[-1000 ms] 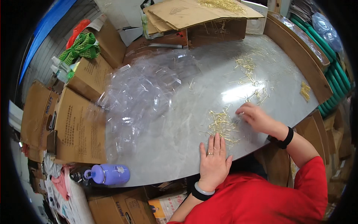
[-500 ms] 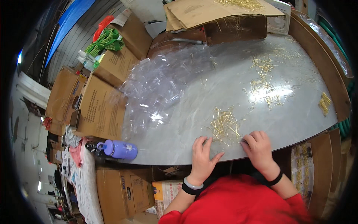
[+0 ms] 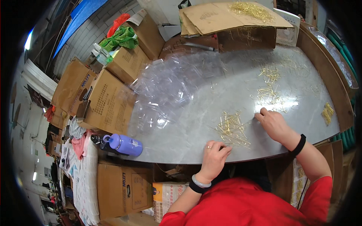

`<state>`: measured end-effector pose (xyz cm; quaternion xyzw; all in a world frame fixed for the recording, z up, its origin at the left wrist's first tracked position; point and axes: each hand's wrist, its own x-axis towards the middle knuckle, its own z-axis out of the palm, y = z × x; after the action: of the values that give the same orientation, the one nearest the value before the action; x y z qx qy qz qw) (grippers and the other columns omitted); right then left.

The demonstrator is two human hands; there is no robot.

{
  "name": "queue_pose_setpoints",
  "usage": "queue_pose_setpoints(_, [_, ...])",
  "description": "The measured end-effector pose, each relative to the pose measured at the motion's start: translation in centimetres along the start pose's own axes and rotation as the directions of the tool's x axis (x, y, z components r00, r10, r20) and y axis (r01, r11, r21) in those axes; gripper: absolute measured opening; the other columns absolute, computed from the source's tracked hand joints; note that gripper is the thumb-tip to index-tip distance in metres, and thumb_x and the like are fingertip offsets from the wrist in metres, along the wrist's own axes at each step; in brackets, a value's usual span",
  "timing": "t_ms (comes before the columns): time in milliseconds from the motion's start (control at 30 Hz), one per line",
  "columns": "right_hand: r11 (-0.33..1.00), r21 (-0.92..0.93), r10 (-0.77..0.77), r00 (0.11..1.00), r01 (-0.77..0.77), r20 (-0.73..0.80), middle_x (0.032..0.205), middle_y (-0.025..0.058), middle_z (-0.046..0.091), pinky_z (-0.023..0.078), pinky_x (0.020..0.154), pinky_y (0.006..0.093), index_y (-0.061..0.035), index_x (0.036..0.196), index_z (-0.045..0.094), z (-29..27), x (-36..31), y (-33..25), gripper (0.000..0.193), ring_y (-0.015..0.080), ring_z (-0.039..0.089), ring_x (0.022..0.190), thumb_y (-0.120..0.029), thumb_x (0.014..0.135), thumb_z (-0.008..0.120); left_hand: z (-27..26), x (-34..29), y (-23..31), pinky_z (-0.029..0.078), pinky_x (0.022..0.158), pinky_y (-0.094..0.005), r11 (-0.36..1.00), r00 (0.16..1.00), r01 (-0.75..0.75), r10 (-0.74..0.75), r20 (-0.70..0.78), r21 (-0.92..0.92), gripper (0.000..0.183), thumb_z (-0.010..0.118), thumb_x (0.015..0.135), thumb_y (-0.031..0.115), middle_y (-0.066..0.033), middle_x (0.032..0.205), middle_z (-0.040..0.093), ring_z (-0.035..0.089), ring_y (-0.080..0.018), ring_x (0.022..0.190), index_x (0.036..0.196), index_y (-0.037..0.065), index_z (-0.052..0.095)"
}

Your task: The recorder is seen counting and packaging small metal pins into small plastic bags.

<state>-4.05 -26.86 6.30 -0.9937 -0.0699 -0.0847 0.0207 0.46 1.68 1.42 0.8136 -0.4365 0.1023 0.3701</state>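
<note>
A heap of thin gold metal pins (image 3: 232,128) lies on the grey tabletop (image 3: 196,113) close to the front edge. My left hand (image 3: 215,156) rests fingers-down just below that heap, its fingertips touching the nearest pins. My right hand (image 3: 273,124) lies to the right of the heap, fingers bent and pressed on the table at a few loose pins. More gold pins (image 3: 269,94) are scattered farther back, and a small clump (image 3: 327,112) sits at the right rim. Neither hand visibly holds anything.
A pile of clear plastic packaging (image 3: 169,86) covers the table's left half. Cardboard boxes (image 3: 107,101) line the left side, and a purple bottle (image 3: 126,145) lies at the front-left corner. Flat cardboard with more pins (image 3: 233,15) sits at the back.
My right hand has moved up and right, from the table's front edge onto the tabletop beside the pin heap. My left hand stays near the front edge. The view has shifted.
</note>
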Motion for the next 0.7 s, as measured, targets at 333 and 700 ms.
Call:
queue_pose_setpoints(333, [0.992, 0.081, 0.088, 0.990, -0.097, 0.108, 0.091, 0.0168, 0.062, 0.055, 0.065, 0.0460, -0.0026, 0.090, 0.057, 2.5, 2.4, -3.4, 0.012, 0.0367, 0.066, 0.072, -0.014, 0.090, 0.060, -0.8, 0.8, -1.0, 0.045, 0.092, -0.0425, 0.999, 0.994, -0.037, 0.040, 0.098, -0.038, 0.033, 0.078, 0.081, 0.012, -0.0114, 0.108, 0.061, 0.055, -0.0333, 0.104, 0.112, 0.007, 0.069])
queue_pose_setpoints(700, [0.970, 0.217, -0.124, 0.990, 0.108, 0.065, 0.109, 0.0097, 0.060, 0.050, 0.089, 0.0398, -0.0096, 0.117, 0.065, -0.1, -0.3, -6.9, 0.033, 0.0290, 0.058, 0.102, -0.025, 0.088, 0.072, -4.8, 3.7, -4.6, 0.024, 0.120, -0.0569, 0.968, 0.841, -0.037, -0.104, 0.531, 0.247, 0.117, 0.076, 0.078, 0.061, -0.0355, 0.155, 0.029, 0.025, -0.0494, 0.147, 0.150, -0.015, 0.024])
